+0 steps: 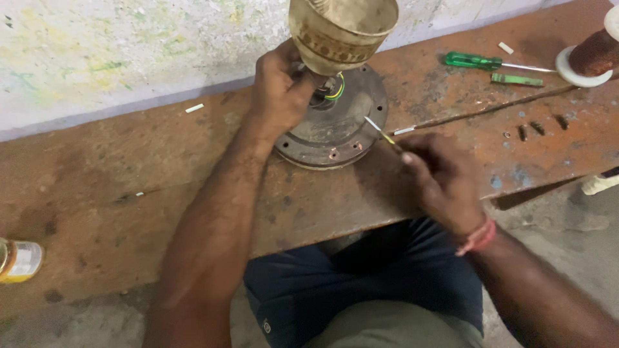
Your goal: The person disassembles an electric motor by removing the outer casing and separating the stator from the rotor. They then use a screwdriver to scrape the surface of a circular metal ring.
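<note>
Rust-stained boards form the workbench (129, 193), set against a paint-flecked wall (129, 45). At its middle a round motor housing (335, 125) is lain flat, and a tan metal cup (342, 29) on the shaft is tilted over it, hiding the hub. The left hand (278, 90) is closed around the shaft below the cup. The right hand (438, 177) is pinched on a thin wire (380, 132) running to the housing. Well apart to the right are seen a green screwdriver (477, 62), loose screws (535, 129) and a wire spool (590, 58).
</note>
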